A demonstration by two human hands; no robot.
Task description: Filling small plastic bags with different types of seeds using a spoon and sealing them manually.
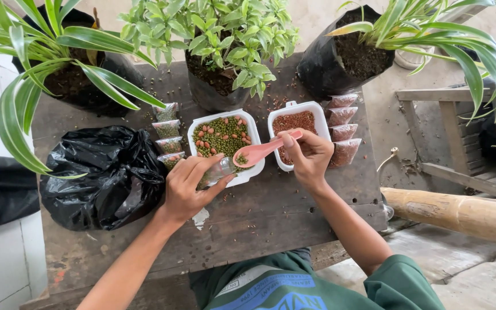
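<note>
My left hand [189, 185] grips a small clear plastic pouch [220, 170] at the front edge of a white tray of green and reddish seeds [223, 136]. My right hand [308, 154] holds a pink spoon [258, 153] by its handle, its bowl carrying a few green seeds just above the pouch's mouth. To the right sits a second white tray with fine reddish-brown seeds [295, 123]. Filled pouches of green seeds [168, 135] lie left of the trays. Filled pouches of reddish seeds [342, 127] lie stacked to the right.
Everything rests on a worn wooden table [271, 212]. A crumpled black plastic bag [101, 175] lies at the left. Three potted plants in black bags [225, 63] stand along the back. A bamboo pole [460, 212] and wooden frame [460, 132] are at the right.
</note>
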